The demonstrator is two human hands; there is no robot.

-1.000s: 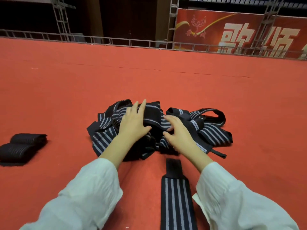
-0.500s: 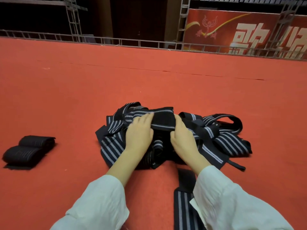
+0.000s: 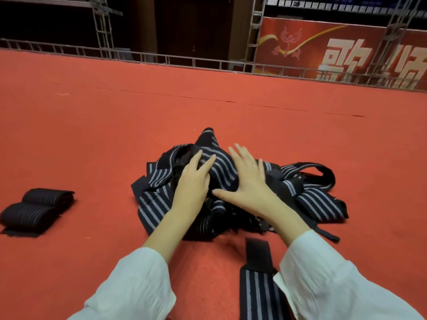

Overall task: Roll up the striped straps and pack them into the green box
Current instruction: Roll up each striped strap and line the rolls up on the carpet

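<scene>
Pile: a tangled heap of striped straps [image 3: 157,204], black with pale grey stripes, lies on the red carpet [image 3: 92,135] in the middle of the frame, loops and loose ends spilling to the right.
Top strap: one broad strap [image 3: 221,167] runs across the crown of the heap, its far end sticking up towards the upper middle of the frame.
Left hand: the left hand [image 3: 194,183] is open, fingers straight and slightly spread, resting palm down on the left part of the top strap; it grips nothing.
Right hand: the right hand [image 3: 249,181] is open too, fingers straight and together, pressed flat on the same strap just right of the left hand, thumb stretched out to the left along the lower edge.
Strap and hands: the top strap lies directly under both palms, showing in the gap between them.
Flat strap: a single strap [image 3: 258,292] lies unrolled at the bottom centre, below the heap and apart from it, its plain black tab end pointing at the pile; the right sleeve [image 3: 335,280] covers part of its edge.
Rolled straps: two rolled straps [image 3: 34,206] lie side by side, touching, at the left edge of the frame, well apart from the heap.
Sleeves: both forearms come from loose white sleeves; the left sleeve [image 3: 129,289] is at the bottom left.
Background: a metal railing [image 3: 184,62] edges the carpet at the top, with a red banner [image 3: 323,49] at the upper right.
</scene>
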